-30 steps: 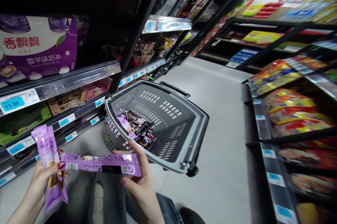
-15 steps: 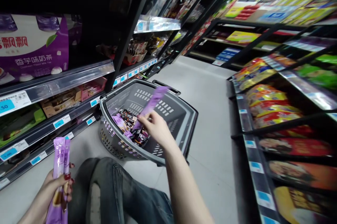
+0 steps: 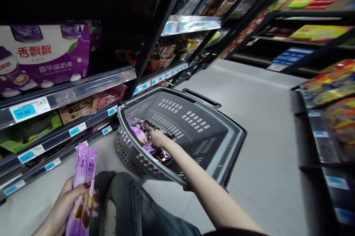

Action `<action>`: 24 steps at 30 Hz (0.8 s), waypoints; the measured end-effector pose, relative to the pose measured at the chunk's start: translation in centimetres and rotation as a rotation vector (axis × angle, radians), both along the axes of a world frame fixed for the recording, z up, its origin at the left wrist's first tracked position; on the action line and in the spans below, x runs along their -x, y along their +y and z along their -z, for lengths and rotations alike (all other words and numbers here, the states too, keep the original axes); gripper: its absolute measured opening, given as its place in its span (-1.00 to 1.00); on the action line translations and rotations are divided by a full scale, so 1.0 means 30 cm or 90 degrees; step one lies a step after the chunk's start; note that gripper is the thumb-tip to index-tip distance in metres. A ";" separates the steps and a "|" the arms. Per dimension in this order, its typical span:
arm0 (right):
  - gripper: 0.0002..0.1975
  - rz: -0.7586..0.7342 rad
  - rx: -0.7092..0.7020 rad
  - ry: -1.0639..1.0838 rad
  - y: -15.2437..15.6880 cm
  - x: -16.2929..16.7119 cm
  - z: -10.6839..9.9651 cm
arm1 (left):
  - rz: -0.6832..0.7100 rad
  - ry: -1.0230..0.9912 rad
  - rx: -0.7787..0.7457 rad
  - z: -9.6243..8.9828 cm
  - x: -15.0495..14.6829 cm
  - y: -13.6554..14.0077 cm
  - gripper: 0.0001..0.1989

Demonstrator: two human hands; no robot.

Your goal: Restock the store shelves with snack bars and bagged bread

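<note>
My left hand (image 3: 80,195) is closed around two purple milk tea stick sachets (image 3: 84,169), upright side by side above my knee. Its thumb presses across their front. A grey plastic shopping basket (image 3: 222,143) stands on the floor in front of my knees. My right hand (image 3: 157,139) reaches down into it and touches the heap of packets at its near left side. Its fingers are mostly hidden, so I cannot make out whether they grip anything. In that heap lie purple sachets (image 3: 138,134) and dark shiny wrapped packets (image 3: 163,156).
At left rises a shelf (image 3: 111,80) with price labels, bearing a purple-and-white milk tea multipack (image 3: 61,58). A black basket handle (image 3: 202,98) rests at the far rim. Blurred shelves of bagged goods (image 3: 344,121) line the right. Pale floor (image 3: 266,147) runs between.
My right hand has gone lower into the basket, and the purple sachet that stuck up from it no longer shows. My left hand still holds its sachets. The view has swung left.
</note>
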State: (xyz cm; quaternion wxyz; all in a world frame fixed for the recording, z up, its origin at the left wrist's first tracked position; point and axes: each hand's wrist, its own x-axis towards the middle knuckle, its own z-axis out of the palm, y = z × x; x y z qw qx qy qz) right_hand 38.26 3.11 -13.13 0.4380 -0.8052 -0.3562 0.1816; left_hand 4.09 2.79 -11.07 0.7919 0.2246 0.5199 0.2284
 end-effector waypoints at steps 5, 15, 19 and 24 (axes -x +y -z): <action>-0.87 -0.110 -0.010 -0.004 -0.019 0.182 -0.176 | 0.039 -0.012 -0.047 -0.035 -0.033 -0.003 -0.52; -0.79 -0.268 -0.066 0.392 -0.114 0.554 -0.164 | 0.102 -0.097 -0.060 -0.009 -0.041 0.000 -0.67; -0.73 -0.196 -0.223 0.556 -0.180 0.523 -0.177 | 0.113 -0.145 0.011 -0.007 -0.012 0.033 -0.68; -0.69 -0.127 -0.424 0.658 -0.230 0.544 -0.182 | 0.134 -0.126 0.106 -0.006 -0.008 0.022 -0.66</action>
